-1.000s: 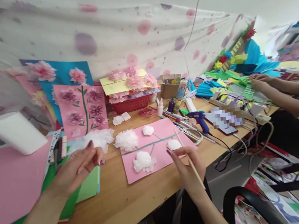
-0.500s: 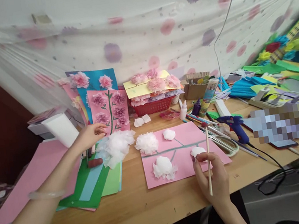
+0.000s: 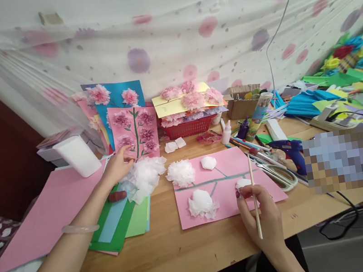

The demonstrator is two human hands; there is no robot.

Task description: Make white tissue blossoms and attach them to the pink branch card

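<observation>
A pink sheet (image 3: 227, 204) with a painted grey-green branch lies on the table. White tissue flowers (image 3: 201, 203) sit on it, one larger and fluffier at its left edge. My right hand (image 3: 262, 210) holds a thin wooden stick (image 3: 258, 220) upright over the sheet's right part, fingertips beside a white flower (image 3: 243, 183) there. My left hand (image 3: 121, 163) is above a pile of white tissue (image 3: 146, 176), in front of a pink card (image 3: 120, 134) with purple-pink flowers. Its fingers are bent together; whether they hold anything is too small to tell.
Green sheets (image 3: 122, 239) and a large pink sheet (image 3: 42, 213) lie at the left. A red basket (image 3: 189, 128) with flowered cards stands behind. Scissors (image 3: 282, 177), a blue glue gun (image 3: 292, 150), glue bottles (image 3: 226, 132) and cables (image 3: 353, 219) are at the right.
The view has shifted slightly, so most things appear a little further right. My left hand has moved slightly closer to the tissue pile. My right hand still holds the stick, now more upright.
</observation>
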